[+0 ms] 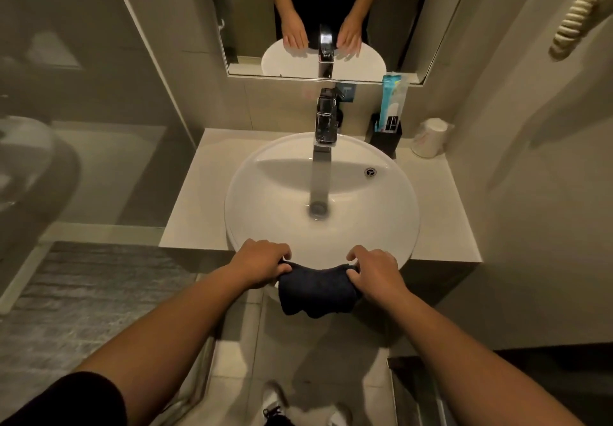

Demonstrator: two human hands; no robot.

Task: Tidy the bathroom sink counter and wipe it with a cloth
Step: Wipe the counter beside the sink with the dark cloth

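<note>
A dark blue cloth hangs over the near rim of the round white sink. My left hand grips its left end and my right hand grips its right end, both pressed against the front rim. The sink sits on a pale counter. A chrome tap rises behind the bowl, over the drain.
At the back right of the counter stand a black holder with a blue toothbrush packet and a white wrapped cup. A mirror hangs above. A glass partition lies left, a coiled cord upper right.
</note>
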